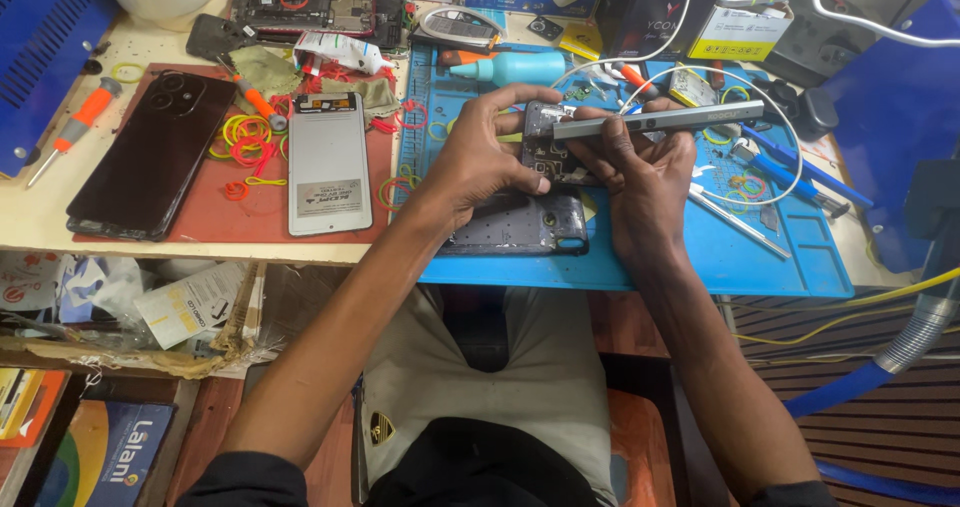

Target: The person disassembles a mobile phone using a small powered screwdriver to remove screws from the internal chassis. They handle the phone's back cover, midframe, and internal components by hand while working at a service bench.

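**Both hands on an opened phone over the blue mat**

While the left hand [480,157] curls over the dark opened phone [545,152] and pinches its upper edge, the right hand [640,182] grips a slim grey pen-shaped tool [660,120] laid almost level, its tip meeting the phone's top. Both hands are closed on what they hold. The phone sits just right of the frame's centre, raised a little above a second dark phone frame [520,227] that lies flat on the blue work mat [700,257]. Its exposed inside looks black with small metal parts; finer detail is too small to tell.

A white cable [790,127] loops from the tool's far end across the upper right of the mat. The mat's shallow tray sections at the top hold a teal bottle [515,67] lying on its side and small loose parts. Left of centre, a red mat [215,212] carries a white phone panel [328,162], a black phone back [150,157] and scattered coloured rubber bands [245,137]. An orange-handled screwdriver [80,117] lies at the upper left.
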